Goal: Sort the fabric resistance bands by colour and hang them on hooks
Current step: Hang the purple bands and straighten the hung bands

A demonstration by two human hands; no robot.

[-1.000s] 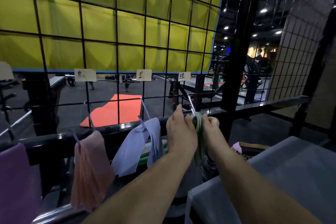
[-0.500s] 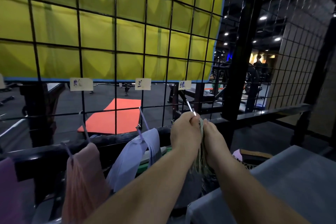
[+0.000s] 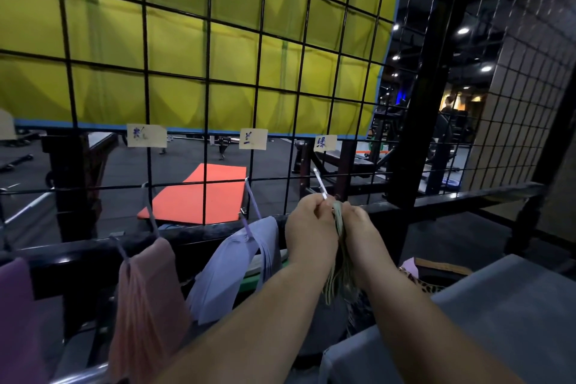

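left hand (image 3: 311, 227): its grip is pinching the lower end of the hook (image 3: 320, 184), with the fingers curled and the back of the hand facing the camera.
right hand (image 3: 361, 235): its grip is holding the top of the green bands (image 3: 336, 284), just beside the left hand.
green bands: they are bunched between the two hands at the hook's tip and trailing down between the forearms. Whether they are looped over the hook cannot be told.
hook: it is slanting down from the wire grid (image 3: 205, 72) toward the person, below the right-most paper label (image 3: 325, 143).
lavender bands (image 3: 230, 262): they are hanging from the grid just left of the hands, under the middle label (image 3: 253, 139).
pink bands (image 3: 146, 305): they are hanging further left, under the left label (image 3: 146, 135).
purple bands (image 3: 15, 305): they are showing at the left edge.
table (image 3: 498, 321): grey, it is filling the lower right corner under the right forearm.
orange mat (image 3: 202, 193): it is lying on the floor beyond the grid.
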